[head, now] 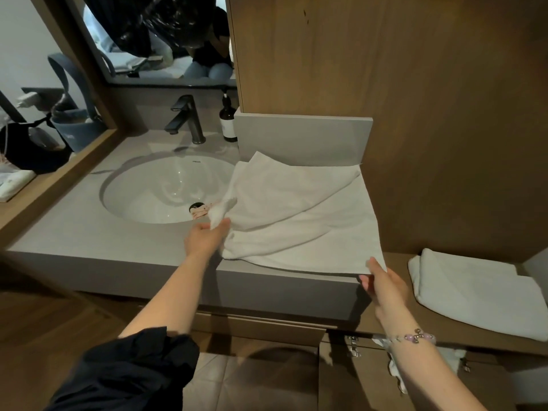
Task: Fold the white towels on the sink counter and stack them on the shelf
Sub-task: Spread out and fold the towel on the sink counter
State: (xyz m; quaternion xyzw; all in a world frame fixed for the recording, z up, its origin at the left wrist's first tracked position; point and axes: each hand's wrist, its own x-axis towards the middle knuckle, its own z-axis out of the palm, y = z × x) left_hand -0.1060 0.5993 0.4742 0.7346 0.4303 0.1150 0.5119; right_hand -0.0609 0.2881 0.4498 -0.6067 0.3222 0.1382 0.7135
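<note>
Noting the white towel (296,209) lying rumpled and half spread on the right end of the sink counter (89,232), between the basin (154,191) and the wooden side wall, and bunching at the back against the grey upstand

Pinching a gathered near-left corner with the left hand (204,237), closing thumb and fingers on cloth just beside the basin's right rim and raising it slightly off the counter

Pinching the near-right corner with the right hand (382,284), clamping flat cloth between thumb and fingers right at the counter's front corner

Treating the near edge as the line that matters: running left to right between the two hands, roughly along the counter front, and leaving the rest of the towel lying away from both hands, toward the back

Guessing at a long axis running front to back; not confirming it, given the diagonal creases crossing the middle

Judging the step in hand as squaring up ahead of a first fold, probably calling for drawing both corners apart to tension that edge, then carrying them away over the cloth to the far edge

Placing the right hand nearer the shelf (398,259), set lower and just right of the counter and already bearing one folded towel (474,292); placing the left hand well apart from it

Flagging a risk of dragging the left corner into the basin
</note>
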